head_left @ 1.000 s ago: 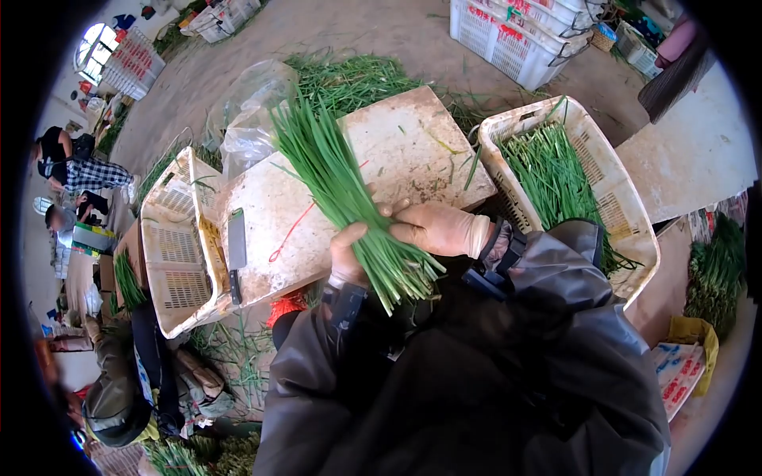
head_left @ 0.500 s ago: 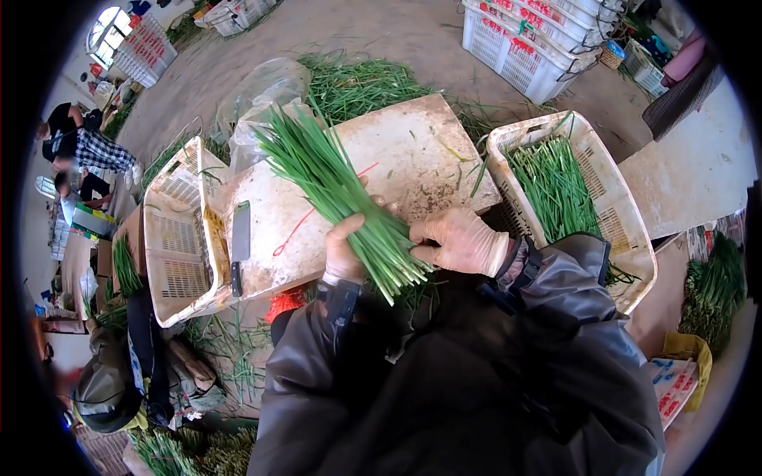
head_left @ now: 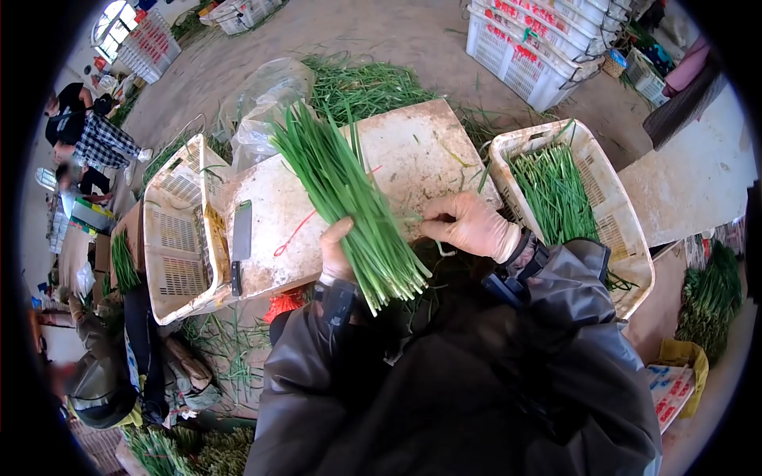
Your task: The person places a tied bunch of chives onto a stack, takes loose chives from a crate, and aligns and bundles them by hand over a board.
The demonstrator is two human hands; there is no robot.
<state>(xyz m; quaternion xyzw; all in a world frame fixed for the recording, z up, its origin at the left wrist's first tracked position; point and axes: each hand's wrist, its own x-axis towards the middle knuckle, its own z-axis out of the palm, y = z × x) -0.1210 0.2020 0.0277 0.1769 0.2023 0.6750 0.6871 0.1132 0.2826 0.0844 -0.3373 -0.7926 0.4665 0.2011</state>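
My left hand (head_left: 337, 250) is wrapped round a bundle of long green stalks (head_left: 349, 198), holding it tilted above a stained white board (head_left: 413, 143). The pale cut ends point toward me. To the right of the bundle, my right hand (head_left: 468, 226) is closed in a pinch on a thin green blade (head_left: 409, 217). Both hands wear thin pale gloves. A red tie (head_left: 295, 235) lies on the board, partly behind the bundle. Near the board's left edge lies a knife (head_left: 241, 238) with a black handle.
A white crate (head_left: 627, 198) with green stalks stands at the right, another crate (head_left: 178, 246) at the left. Beyond the board are loose greens (head_left: 365, 87) and a clear plastic bag (head_left: 274, 95). Stacked crates (head_left: 524, 59) stand farther back. Other people are at the far left.
My right hand has moved off the bundle to the right and now pinches a thin blade. My left hand still holds the bundle, which has turned slightly more upright.
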